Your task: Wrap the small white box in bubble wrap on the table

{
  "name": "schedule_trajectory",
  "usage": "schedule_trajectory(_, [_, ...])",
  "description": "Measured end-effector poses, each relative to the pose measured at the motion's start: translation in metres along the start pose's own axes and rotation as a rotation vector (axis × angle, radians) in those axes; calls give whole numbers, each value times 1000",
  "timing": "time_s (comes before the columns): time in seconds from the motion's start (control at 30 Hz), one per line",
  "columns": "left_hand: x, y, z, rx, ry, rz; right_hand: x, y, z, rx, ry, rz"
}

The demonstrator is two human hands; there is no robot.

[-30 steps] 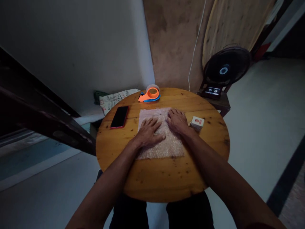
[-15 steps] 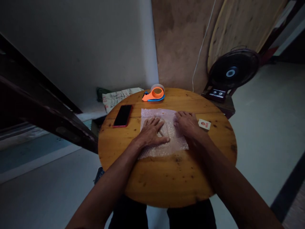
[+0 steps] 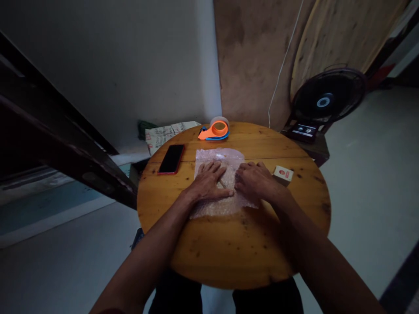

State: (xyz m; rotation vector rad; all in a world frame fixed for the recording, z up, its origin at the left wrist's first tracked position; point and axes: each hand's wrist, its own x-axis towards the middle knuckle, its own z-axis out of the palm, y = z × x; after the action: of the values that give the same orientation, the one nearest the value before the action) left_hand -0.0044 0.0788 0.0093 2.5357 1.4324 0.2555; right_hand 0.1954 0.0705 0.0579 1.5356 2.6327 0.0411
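A sheet of pinkish bubble wrap lies in the middle of a round wooden table. My left hand rests flat on its left half, fingers spread. My right hand lies on the right half with the fingers curled inward against the wrap. A small white box with a red mark sits just right of my right hand. An orange tape dispenser stands at the table's far edge. A phone with a red rim lies to the left of the wrap.
A black floor fan stands on a low stool behind the table at the right. A printed sack lies on the floor by the wall. A dark slanted beam runs along the left. My knees show under the table's near edge.
My right hand has slid leftward toward my left hand and its fingers have curled, bunching the wrap's right side. The left hand stays flat. The camera has shifted slightly.
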Motion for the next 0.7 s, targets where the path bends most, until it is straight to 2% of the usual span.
schedule_trajectory(0.17, [-3, -1, -8, -37, 98, 35, 4, 6, 8, -33, 74, 12])
schedule_trajectory(0.27, [-2, -4, -6, -27, 134, 55, 3, 7, 6, -56, 102, -9])
schedule_trajectory(0.37, [1, -9, -2, -32, 114, 80, -1, 5, 0, -72, 47, -38])
schedule_trajectory(0.47, [2, -14, -2, -52, 61, 114, -5, 2, -5, -74, 2, -9])
schedule_trajectory(0.57, [1, -14, -8, -71, 13, 131, -7, -1, -6, -51, 47, -23])
schedule_trajectory(0.7, [-3, -10, -13, -91, 14, 134, -6, -6, -3, 12, 109, -126])
